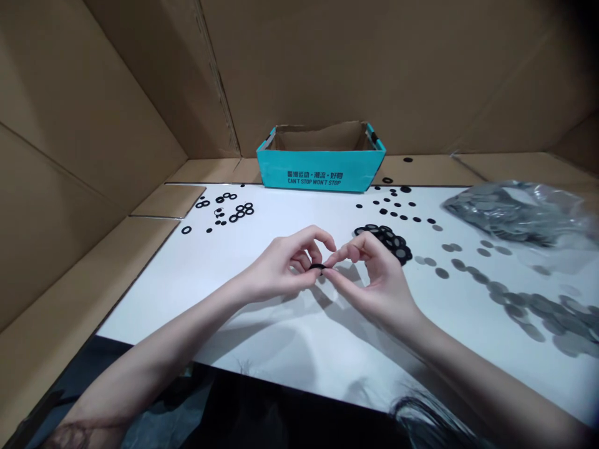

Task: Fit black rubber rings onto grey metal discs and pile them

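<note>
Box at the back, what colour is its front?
Turquoise, with dark lettering; the box shows in the head view.

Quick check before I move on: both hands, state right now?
Left hand: fingers curled at the black ring; whether it grips cannot be told.
Right hand: closed, pinching the ring's edge.

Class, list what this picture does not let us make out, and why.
In the head view:
Full outline of the black piece: partly covered by left hand and right hand.
Teal box floor: hidden by its front wall.
Rightmost grey discs: cut off by right edge.
</note>
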`<state>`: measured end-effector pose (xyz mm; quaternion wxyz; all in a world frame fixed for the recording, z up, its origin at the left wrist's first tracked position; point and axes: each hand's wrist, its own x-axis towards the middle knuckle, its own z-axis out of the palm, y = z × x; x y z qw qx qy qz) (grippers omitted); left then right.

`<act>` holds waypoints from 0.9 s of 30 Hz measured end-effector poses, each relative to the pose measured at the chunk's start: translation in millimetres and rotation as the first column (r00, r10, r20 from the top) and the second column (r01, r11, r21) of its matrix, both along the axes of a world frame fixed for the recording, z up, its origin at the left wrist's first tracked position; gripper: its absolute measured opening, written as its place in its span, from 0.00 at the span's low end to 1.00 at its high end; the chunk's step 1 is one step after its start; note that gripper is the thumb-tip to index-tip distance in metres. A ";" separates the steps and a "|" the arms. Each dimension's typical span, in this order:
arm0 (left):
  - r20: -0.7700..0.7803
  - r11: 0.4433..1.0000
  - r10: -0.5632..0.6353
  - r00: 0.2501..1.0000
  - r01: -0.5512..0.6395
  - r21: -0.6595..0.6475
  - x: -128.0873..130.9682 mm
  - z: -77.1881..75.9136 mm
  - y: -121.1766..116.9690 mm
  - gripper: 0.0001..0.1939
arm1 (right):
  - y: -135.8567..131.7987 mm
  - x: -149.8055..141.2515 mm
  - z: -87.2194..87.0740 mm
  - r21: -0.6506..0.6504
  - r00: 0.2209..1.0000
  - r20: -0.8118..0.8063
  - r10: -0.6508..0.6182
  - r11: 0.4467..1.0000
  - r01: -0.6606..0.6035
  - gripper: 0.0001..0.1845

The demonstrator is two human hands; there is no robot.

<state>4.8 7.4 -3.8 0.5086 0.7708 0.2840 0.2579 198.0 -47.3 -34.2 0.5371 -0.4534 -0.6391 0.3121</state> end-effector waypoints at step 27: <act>0.245 0.924 -0.031 0.969 -0.066 0.378 0.2 -7.9 1.2 0.20 | 9.2 9.0 13.7 -0.478 0.840 -0.538 0.066 0.797 -0.369 0.31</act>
